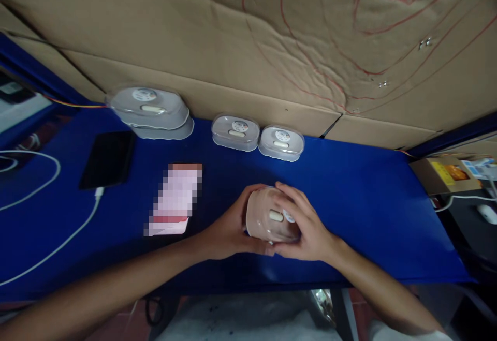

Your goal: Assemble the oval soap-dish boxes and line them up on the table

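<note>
A translucent plastic container (258,216) with a pale oval tab and a round label on its lid is between both hands, over the front part of the blue table (349,211). My left hand (233,230) is wrapped round its left side, thumb along the near edge. On the right side, my right hand (310,230) grips it, with fingers over the lid and partly across the label. Behind them, two similar small containers (235,133) (281,143) sit side by side near the cardboard wall.
Larger stacked containers (151,112) stand at the back left. A dark phone (108,159) with a white cable (83,232) and a phone with a blurred screen (174,201) lie at left. An open cardboard box (446,175) is at right.
</note>
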The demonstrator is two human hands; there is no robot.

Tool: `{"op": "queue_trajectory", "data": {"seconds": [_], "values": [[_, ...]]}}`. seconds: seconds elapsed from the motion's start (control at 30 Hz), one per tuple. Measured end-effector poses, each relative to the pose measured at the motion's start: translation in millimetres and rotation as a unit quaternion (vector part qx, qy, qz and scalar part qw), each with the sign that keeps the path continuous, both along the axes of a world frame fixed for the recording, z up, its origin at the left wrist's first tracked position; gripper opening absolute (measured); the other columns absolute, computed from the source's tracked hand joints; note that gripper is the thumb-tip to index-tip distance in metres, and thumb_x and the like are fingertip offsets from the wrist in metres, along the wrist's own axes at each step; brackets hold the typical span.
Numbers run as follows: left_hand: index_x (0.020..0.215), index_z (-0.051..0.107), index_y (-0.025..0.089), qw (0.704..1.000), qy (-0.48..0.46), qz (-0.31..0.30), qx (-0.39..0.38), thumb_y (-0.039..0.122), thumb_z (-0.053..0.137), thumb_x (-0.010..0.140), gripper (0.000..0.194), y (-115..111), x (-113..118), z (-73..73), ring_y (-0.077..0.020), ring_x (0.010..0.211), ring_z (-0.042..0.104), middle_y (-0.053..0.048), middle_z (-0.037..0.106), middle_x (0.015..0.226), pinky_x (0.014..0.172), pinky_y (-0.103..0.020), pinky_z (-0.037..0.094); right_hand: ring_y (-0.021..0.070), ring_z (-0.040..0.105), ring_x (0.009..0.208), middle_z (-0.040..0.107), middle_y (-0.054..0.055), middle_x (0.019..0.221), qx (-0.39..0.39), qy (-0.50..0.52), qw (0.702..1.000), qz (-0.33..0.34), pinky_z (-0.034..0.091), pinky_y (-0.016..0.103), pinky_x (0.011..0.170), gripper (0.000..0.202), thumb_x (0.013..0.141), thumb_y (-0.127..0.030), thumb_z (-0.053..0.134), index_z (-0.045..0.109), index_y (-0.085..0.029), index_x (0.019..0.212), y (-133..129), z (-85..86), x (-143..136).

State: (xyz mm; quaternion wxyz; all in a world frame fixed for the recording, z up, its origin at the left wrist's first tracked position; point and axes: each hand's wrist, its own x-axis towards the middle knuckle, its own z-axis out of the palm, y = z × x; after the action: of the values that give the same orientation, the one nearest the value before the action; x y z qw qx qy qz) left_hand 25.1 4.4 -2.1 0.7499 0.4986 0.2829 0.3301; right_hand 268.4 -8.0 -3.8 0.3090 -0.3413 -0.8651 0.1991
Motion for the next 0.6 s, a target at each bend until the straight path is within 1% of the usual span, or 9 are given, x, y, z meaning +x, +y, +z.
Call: {"op": "queue_trajectory", "data": {"seconds": [0.13, 0.23, 0.33, 0.4, 0.5, 0.6], "values": [[0.141, 0.042, 0.035, 0.999, -0.014, 0.038, -0.011, 0.033, 0.101, 0.067, 0.095, 1.9, 1.7, -4.3, -0.0361, 0.139, 0.060, -0.011, 0.053, 0.154, 0.106, -0.053, 0.056, 0.0427, 0.041, 0.155, 0.035, 0.016, 0.170, -0.003, 0.014, 1.000, -0.013, 0.045, 0.065, 0.120, 0.097, 0.093, -0.068, 0.071, 0.022, -0.036, 0.170, 1.9, -1.8, 1.3], [0.142, 0.043, 0.035, 0.999, -0.013, 0.027, -0.011, 0.033, 0.101, 0.068, 0.094, 4.0, 0.2, -4.7, -0.0352, 0.137, 0.060, -0.010, 0.055, 0.152, 0.105, -0.052, 0.057, 0.0426, 0.039, 0.156, 0.033, 0.016, 0.170, -0.013, 0.019, 1.000, -0.007, 0.043, 0.065, 0.121, 0.096, 0.093, -0.067, 0.071, 0.022, -0.036, 0.170, 2.7, -4.5, 1.9], [0.142, 0.043, 0.035, 0.999, -0.020, 0.016, -0.020, 0.033, 0.100, 0.068, 0.093, 4.6, -2.0, -4.1, -0.0349, 0.136, 0.061, -0.010, 0.056, 0.150, 0.104, -0.051, 0.057, 0.0410, 0.037, 0.158, 0.034, 0.017, 0.169, -0.062, 0.033, 0.998, -0.005, 0.043, 0.063, 0.123, 0.096, 0.095, -0.070, 0.066, 0.020, -0.032, 0.170, 2.6, -6.5, 1.3], [0.142, 0.042, 0.035, 0.999, -0.020, 0.016, -0.021, 0.034, 0.100, 0.068, 0.094, 4.3, -3.3, -3.6, -0.0349, 0.136, 0.060, -0.010, 0.056, 0.151, 0.104, -0.051, 0.057, 0.0403, 0.036, 0.158, 0.033, 0.019, 0.169, -0.074, 0.034, 0.997, -0.004, 0.044, 0.061, 0.123, 0.098, 0.095, -0.073, 0.063, 0.017, -0.030, 0.171, 1.8, -7.7, 0.9], [0.144, 0.042, 0.035, 1.000, -0.009, 0.010, 0.002, 0.033, 0.101, 0.067, 0.097, 3.7, -5.0, -1.2, -0.0349, 0.137, 0.058, -0.010, 0.053, 0.154, 0.107, -0.052, 0.054, 0.0418, 0.035, 0.158, 0.028, 0.020, 0.171, -0.030, 0.004, 1.000, -0.007, 0.045, 0.063, 0.121, 0.103, 0.094, -0.071, 0.067, 0.014, -0.030, 0.172, 0.2, -8.0, 1.2], [0.147, 0.040, 0.036, 0.999, 0.006, -0.003, 0.044, 0.029, 0.101, 0.068, 0.100, 3.4, -6.6, 4.5, -0.0340, 0.139, 0.056, -0.009, 0.052, 0.154, 0.110, -0.052, 0.051, 0.0442, 0.037, 0.157, 0.026, 0.021, 0.171, 0.023, -0.021, 1.000, 0.002, 0.046, 0.065, 0.119, 0.113, 0.088, -0.073, 0.073, 0.011, -0.029, 0.173, -0.6, -5.4, 2.8]]}}
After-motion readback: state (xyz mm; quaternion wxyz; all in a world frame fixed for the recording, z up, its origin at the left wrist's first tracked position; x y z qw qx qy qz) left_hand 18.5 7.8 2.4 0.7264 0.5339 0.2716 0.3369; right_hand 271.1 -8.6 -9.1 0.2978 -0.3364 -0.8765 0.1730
